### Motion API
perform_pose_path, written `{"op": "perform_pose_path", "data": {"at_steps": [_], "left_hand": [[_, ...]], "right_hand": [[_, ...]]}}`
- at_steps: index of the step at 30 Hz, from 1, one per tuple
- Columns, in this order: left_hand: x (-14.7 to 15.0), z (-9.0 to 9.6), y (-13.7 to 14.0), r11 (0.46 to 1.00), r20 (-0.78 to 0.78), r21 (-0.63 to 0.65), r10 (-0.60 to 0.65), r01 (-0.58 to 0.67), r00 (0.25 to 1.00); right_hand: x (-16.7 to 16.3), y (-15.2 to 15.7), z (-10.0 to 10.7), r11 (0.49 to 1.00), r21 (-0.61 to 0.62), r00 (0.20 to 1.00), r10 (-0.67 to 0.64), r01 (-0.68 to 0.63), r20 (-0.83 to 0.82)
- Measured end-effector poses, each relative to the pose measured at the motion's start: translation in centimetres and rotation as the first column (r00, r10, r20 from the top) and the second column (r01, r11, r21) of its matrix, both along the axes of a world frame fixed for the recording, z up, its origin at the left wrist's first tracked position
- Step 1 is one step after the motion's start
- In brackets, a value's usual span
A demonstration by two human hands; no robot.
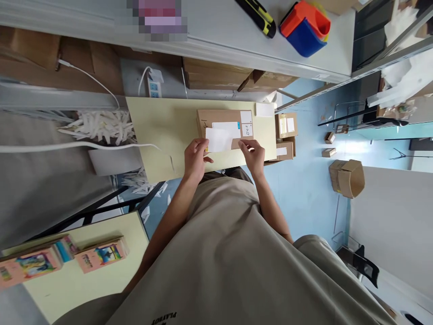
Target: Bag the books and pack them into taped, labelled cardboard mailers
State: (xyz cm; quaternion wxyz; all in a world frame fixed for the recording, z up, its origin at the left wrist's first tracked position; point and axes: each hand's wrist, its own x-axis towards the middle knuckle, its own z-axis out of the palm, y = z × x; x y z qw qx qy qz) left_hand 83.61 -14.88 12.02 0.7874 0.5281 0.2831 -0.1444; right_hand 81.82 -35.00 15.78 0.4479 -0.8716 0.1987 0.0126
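Observation:
A flat brown cardboard box [219, 116] lies on the pale yellow table in front of me. On its top are white labels [248, 117], one with handwriting. A blank white sheet [218, 140] lies over the box's near left part and covers some of a printed label [233, 127]. My left hand [195, 159] pinches the sheet's left edge between thumb and finger. At the box's near right edge is my right hand [253, 157], its thumb and forefinger pressed together. What they grip, if anything, is too small to make out.
Beyond the pale table [162, 117], a grey shelf holds a black-and-yellow box cutter [260, 18] and a red-and-blue tape dispenser [304, 29]. A bin of paper strips [115, 158] stands left. A white cable [84, 145] crosses at left. Cartons [287, 125] stand right of the table.

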Motion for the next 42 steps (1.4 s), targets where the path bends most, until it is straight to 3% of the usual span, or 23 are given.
{"op": "perform_pose_path", "data": {"at_steps": [3,7,11,14,20,25,33,42], "left_hand": [[0.2,-0.4,0.5,1.0,-0.019,-0.01,0.011,-0.011,1.0],[0.3,-0.9,0.5,1.0,-0.021,0.003,-0.003,0.003,1.0],[0.2,-1.1,0.3,0.999,-0.012,-0.022,0.025,-0.025,1.0],[0.1,-1.6,0.0,0.999,0.026,0.003,0.041,-0.041,0.999],[0.5,-4.7,-1.8,0.974,0.035,0.228,-0.005,-0.003,0.999],[2.6,-7.0,-3.9,0.906,0.045,0.418,-0.086,0.06,0.995],[5.1,-6.6,-4.8,0.704,0.004,0.695,-0.208,0.147,0.978],[5.5,-6.6,-4.7,0.672,-0.066,0.716,-0.204,0.188,0.977]], "right_hand": [[0.6,-1.5,-2.1,0.991,0.127,0.993,-0.033,0.047,-0.109],[0.4,-1.1,-4.2,0.953,0.297,0.971,0.006,0.067,-0.238],[0.0,-0.6,-4.7,0.94,0.336,0.968,0.022,0.065,-0.249],[0.0,-1.0,-4.8,0.951,0.299,0.975,-0.011,0.079,-0.222],[1.5,-3.1,-5.3,0.989,0.135,0.988,-0.033,0.054,-0.153],[4.2,-3.8,-6.8,0.999,0.026,0.988,-0.037,0.042,-0.152],[5.7,-3.3,-9.5,0.989,-0.143,0.977,-0.075,0.046,-0.201],[6.1,-2.9,-10.1,0.979,-0.202,0.97,-0.051,0.001,-0.239]]}}
